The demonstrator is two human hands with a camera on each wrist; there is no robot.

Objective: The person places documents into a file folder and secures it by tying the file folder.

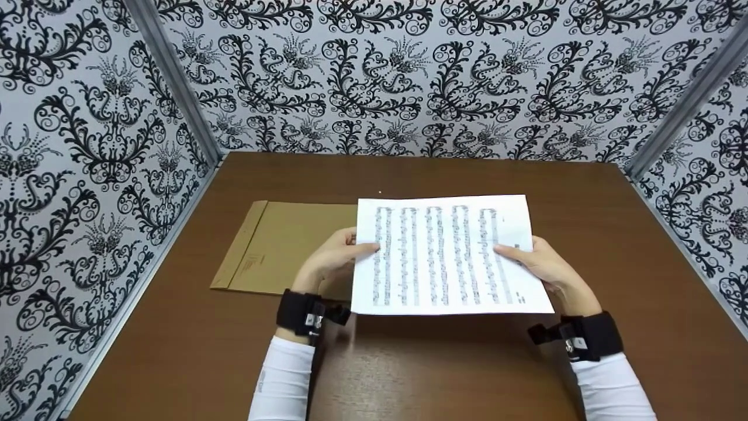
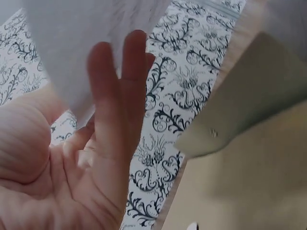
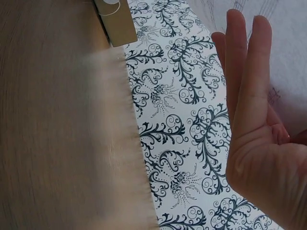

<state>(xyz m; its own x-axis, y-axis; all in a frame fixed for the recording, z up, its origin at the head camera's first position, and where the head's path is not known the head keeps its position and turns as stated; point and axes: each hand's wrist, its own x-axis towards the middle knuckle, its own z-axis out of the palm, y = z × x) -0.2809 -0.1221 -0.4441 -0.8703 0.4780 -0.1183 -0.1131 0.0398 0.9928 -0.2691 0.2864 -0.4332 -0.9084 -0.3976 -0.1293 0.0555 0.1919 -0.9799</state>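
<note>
Being pinched at its nine o'clock edge by the left hand (image 1: 332, 257) and at three o'clock by the right hand (image 1: 550, 266), a printed music sheet (image 1: 435, 257) is held above the bench (image 1: 403, 374). Black wrist straps (image 1: 602, 334) are worn. Toward nine o'clock, a brown envelope (image 1: 292, 242) is laid on the bench, partly hidden by the sheet. At twelve o'clock, patterned wallpaper (image 1: 380, 82) is noted.

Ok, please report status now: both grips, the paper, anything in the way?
Left grip and right grip holding opposite sides of the printed paper. Paper raised above the table. Brown envelope partly hidden behind it; nothing visibly blocking.
</note>
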